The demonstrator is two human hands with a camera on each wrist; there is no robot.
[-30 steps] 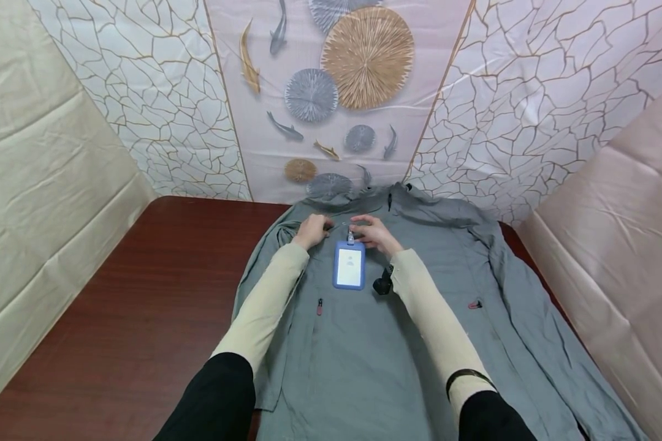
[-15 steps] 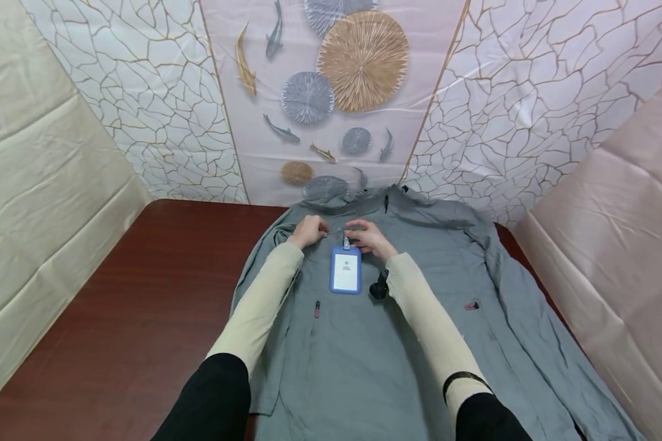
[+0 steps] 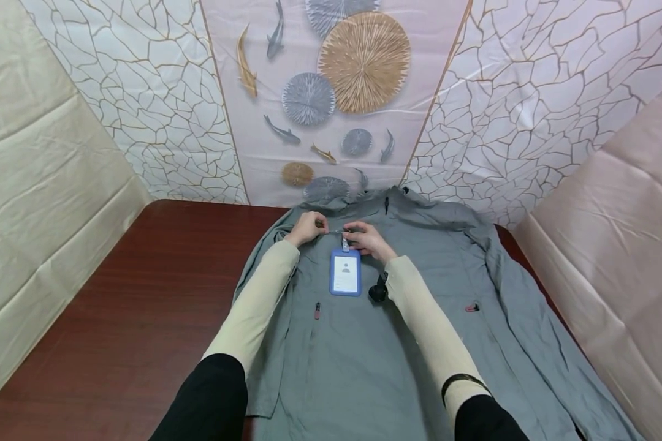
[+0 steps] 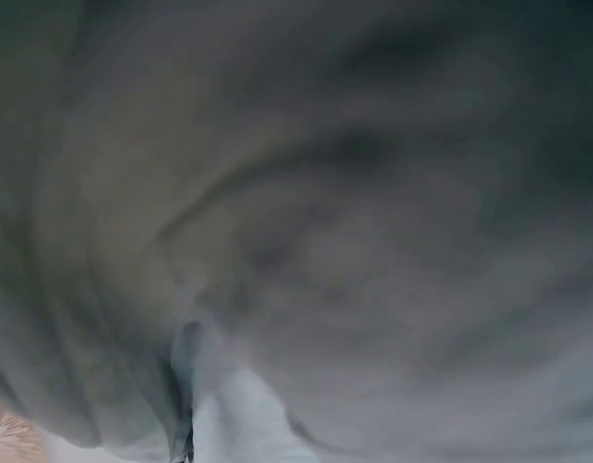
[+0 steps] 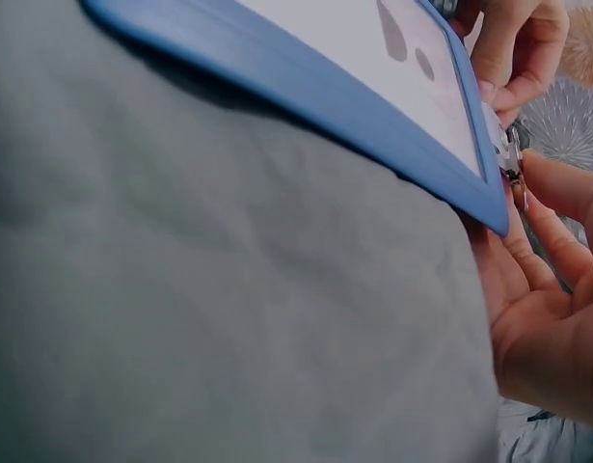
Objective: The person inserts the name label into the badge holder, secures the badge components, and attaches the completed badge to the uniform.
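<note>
A grey jacket [image 3: 353, 349] lies spread on the table. On its upper chest is a blue-framed badge holder [image 3: 345, 291] with a white card, its metal clip [image 5: 513, 159] at the top. My right hand [image 3: 368, 240] pinches this clip between thumb and fingers; in the right wrist view the thumb presses its side. Just left of the clip, my left hand [image 3: 307, 228] has curled fingers and seems to pinch a thin fold of the jacket, partly hidden by the fingertips. Blurred jacket cloth [image 4: 354, 251] fills the left wrist view.
The dark red-brown table [image 3: 143, 306] extends to the left. Behind it stands a patterned backdrop [image 3: 358, 61], with cream panels on the left [image 3: 44, 184] and right [image 3: 612, 245]. A black camera [image 3: 377, 291] hangs under the right wrist.
The hands have shifted slightly around the clip, and the badge holder sits a little lower in view. The left hand's fingers have drawn up slightly; the right hand keeps its pinch.
</note>
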